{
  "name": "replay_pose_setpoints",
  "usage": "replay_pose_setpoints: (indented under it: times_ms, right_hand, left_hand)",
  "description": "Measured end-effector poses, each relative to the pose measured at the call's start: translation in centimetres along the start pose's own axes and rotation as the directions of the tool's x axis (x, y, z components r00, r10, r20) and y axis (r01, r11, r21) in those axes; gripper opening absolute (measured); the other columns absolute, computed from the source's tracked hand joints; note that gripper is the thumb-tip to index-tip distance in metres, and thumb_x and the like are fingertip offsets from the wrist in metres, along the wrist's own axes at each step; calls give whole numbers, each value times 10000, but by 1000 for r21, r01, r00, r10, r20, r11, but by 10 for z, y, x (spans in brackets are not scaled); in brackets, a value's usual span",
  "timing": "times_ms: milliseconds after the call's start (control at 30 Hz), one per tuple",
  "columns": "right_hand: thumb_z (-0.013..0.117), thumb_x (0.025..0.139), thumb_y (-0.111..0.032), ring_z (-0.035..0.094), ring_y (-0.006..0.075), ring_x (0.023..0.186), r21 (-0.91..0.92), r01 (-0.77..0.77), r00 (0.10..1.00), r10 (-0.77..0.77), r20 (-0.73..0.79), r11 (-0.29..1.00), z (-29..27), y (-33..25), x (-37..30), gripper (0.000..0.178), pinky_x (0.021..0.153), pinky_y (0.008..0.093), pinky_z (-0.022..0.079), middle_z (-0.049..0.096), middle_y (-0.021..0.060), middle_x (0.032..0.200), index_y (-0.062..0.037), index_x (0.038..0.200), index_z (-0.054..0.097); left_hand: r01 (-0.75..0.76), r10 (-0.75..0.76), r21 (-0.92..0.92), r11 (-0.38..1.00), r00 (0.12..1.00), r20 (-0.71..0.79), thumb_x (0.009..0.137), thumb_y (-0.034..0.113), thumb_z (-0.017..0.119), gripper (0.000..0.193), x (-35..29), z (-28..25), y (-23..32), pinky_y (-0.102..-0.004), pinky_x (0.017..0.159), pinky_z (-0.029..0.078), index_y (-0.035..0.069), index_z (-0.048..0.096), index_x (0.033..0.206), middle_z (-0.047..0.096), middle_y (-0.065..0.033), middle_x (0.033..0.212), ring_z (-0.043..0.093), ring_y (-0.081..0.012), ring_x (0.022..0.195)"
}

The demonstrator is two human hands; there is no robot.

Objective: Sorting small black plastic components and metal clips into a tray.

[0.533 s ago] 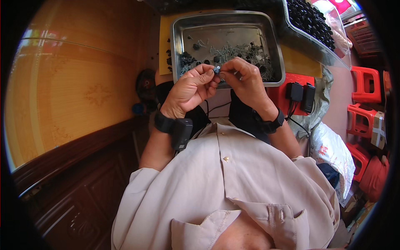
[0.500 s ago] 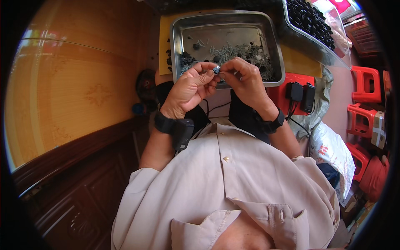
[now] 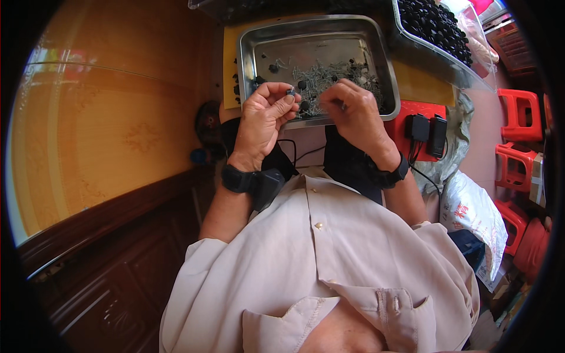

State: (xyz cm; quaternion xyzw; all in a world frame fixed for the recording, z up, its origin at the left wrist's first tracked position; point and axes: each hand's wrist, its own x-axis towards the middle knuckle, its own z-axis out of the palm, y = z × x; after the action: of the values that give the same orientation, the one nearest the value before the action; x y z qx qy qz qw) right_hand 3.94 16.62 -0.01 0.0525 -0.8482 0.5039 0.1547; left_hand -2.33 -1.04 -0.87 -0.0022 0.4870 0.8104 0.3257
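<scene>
My left hand (image 3: 263, 120) is raised over the near left edge of a metal tray (image 3: 329, 46). Thumb and fingers pinch a small dark part (image 3: 291, 92) with a shiny tip, too small to name exactly. To its right, my right hand (image 3: 356, 115) hovers above the tray's near right side, apart from the left. Its fingers are curled together and slightly blurred at the tips; a small pale glint shows among them, but I cannot make out what it is. Inside the tray lie many loose silvery screws (image 3: 318, 75) and several black pieces (image 3: 273, 68).
A clear bin of black round pieces (image 3: 432, 26) stands at the far right. A yellow board (image 3: 231, 76) lies under the tray. Black adapters (image 3: 416, 128) with cables rest on a red surface. Red stools (image 3: 521, 115) and a white bag (image 3: 471, 215) are rightward; a wooden panel (image 3: 118, 117) stands left.
My hands have come apart: the left went slightly left with the small dark part, while the right drew away to the right of it. The view has shifted a little.
</scene>
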Motion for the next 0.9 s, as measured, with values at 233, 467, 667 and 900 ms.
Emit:
replay_pose_setpoints:
  times_ms: [233, 467, 667, 900]
  right_hand:
    - [620, 821, -109, 598, 193, 719, 229, -287, 952, 304, -42, 930, -2, 14, -8, 157, 606, 290, 468, 606, 72, 769, -42, 963, 604]
    - [558, 898, -159, 546, 77, 677, 842, -527, 756, 390, 526, -115, -10, 21, -14, 134, 541, 188, 416, 598, 20, 804, -32, 918, 596]
    - [577, 875, -104, 573, 107, 695, 895, -384, 831, 337, 443, -229, -19, 31, -16, 88, 576, 204, 457, 602, 44, 819, -28, 918, 586]
    - [603, 845, -55, 610, 131, 742, 968, -248, 868, 455, 198, 51, -26, 37, -18, 99, 619, 225, 494, 638, 88, 872, -26, 939, 591]
  left_hand:
    - [-138, 132, 369, 919, 990, 44, 822, 10, 626, 172, 5, 24, 0, -211, 707, 507, 14, 571, 985, 644, -70, 879, 620, -103, 778]
    - [-145, 69, 448, 882, 981, 180, 788, 0, 656, 175, 15, 41, 7, -220, 738, 491, 5, 617, 958, 623, -42, 847, 593, -87, 785]
    - [-102, -61, 650, 753, 973, 223, 730, 62, 706, 292, 36, 33, 30, -243, 737, 483, 19, 610, 1002, 599, -62, 867, 566, -102, 801]
    - [-197, 62, 980, 33, 979, 195, 683, 109, 713, 284, 74, 8, 5, -381, 723, 477, -15, 594, 909, 621, -185, 852, 608, -310, 835]
